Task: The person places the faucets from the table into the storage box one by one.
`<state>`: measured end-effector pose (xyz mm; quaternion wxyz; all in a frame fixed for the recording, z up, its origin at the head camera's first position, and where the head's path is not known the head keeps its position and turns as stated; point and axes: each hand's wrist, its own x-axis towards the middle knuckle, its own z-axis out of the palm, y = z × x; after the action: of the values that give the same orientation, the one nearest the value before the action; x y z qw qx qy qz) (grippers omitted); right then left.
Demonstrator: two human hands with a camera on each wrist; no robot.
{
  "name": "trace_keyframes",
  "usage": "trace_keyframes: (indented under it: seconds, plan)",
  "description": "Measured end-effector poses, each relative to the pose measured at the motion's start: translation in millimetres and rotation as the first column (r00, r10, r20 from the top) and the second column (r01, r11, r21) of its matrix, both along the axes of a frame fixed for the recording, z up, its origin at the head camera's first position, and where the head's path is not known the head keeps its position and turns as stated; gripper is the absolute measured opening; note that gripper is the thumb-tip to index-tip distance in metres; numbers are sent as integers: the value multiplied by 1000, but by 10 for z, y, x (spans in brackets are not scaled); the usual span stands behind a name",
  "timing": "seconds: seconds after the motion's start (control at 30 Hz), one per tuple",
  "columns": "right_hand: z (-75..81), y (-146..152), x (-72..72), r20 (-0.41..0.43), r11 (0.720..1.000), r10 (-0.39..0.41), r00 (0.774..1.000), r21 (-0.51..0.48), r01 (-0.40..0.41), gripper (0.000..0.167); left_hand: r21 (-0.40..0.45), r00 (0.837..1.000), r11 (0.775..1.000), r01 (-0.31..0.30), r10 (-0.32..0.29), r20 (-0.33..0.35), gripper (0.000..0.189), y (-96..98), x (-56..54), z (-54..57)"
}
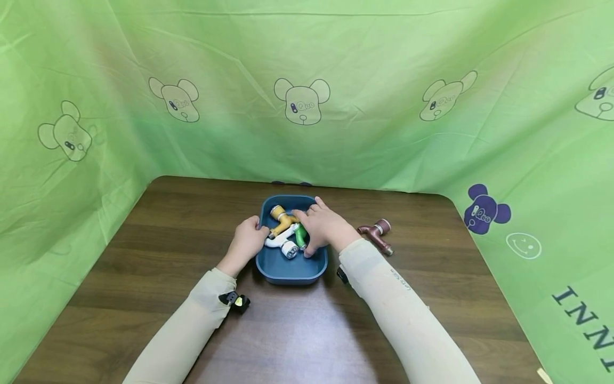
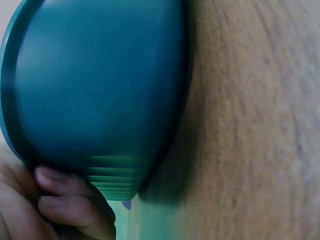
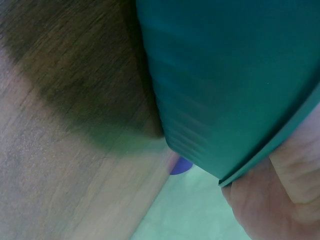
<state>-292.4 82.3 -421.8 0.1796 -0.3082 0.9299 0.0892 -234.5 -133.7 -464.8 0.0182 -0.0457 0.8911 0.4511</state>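
A blue plastic basin [image 1: 291, 272] stands on the table with several taps inside. The left hand [image 1: 248, 238] grips its left rim, thumb over the edge and curled fingers [image 2: 75, 210] against the outer wall. A yellow tap [image 1: 283, 220] lies towards the back of the basin, and a white tap [image 1: 289, 248] lies in front of it. Reaching over the right rim, the right hand [image 1: 323, 226] holds a green tap [image 1: 300, 234] between thumb and fingers; its palm hides part of that tap. In the right wrist view the basin's outer wall [image 3: 225, 85] hides the fingertips.
A dark red tap [image 1: 379, 234] lies on the brown wooden table [image 1: 168, 234], right of the basin, near the right forearm. A green cloth [image 1: 230, 133] with printed bear heads hangs behind the table and along its sides.
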Motion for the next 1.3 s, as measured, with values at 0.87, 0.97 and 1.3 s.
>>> trace_keyframes:
  seconds: [0.87, 0.97, 1.3]
  plan:
    - [23, -25, 37, -7, 999, -4, 1000, 46, 4, 126, -10, 1000, 1000, -4, 4, -4, 26, 8, -5, 2]
    - [23, -24, 42, -4, 999, -4, 1000, 46, 4, 125, -10, 1000, 1000, -4, 4, -3, 26, 8, -1, 1]
    - [22, -26, 57, -15, 999, -4, 1000, 38, 5, 123, -6, 1000, 1000, -2, 2, -4, 26, 2, -2, -5]
